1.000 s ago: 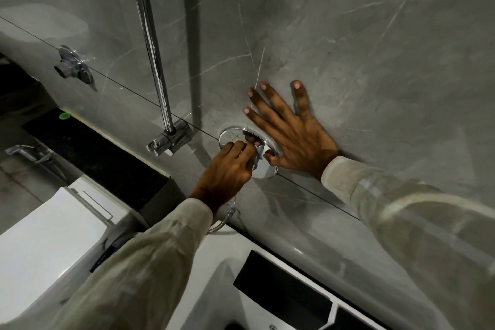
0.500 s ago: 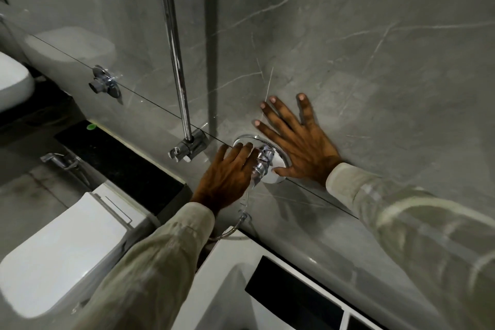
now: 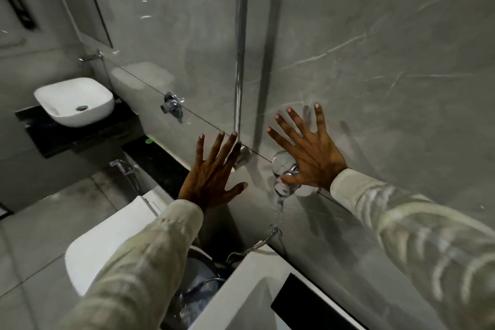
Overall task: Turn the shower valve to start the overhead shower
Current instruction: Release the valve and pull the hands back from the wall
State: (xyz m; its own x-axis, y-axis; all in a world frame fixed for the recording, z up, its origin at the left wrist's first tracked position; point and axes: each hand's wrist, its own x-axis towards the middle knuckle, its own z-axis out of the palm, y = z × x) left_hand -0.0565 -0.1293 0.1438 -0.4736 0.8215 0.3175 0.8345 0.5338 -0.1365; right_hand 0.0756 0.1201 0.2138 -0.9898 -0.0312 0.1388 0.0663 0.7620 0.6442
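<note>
Both hands are spread open, nothing gripped: left hand (image 3: 214, 171) raised, right hand (image 3: 310, 158) pressed flat on the wall beside the shower valve (image 3: 285, 174), its blurred handle angled downward.

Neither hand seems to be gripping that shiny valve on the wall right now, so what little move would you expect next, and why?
Probably the left hand returns right to the valve and grips its handle. That hand hangs open, fingers spread, left of the chrome pipe and off the valve. The right hand lies flat on the wall beside the valve, holding nothing. Whether the overhead shower runs cannot be told.
</note>
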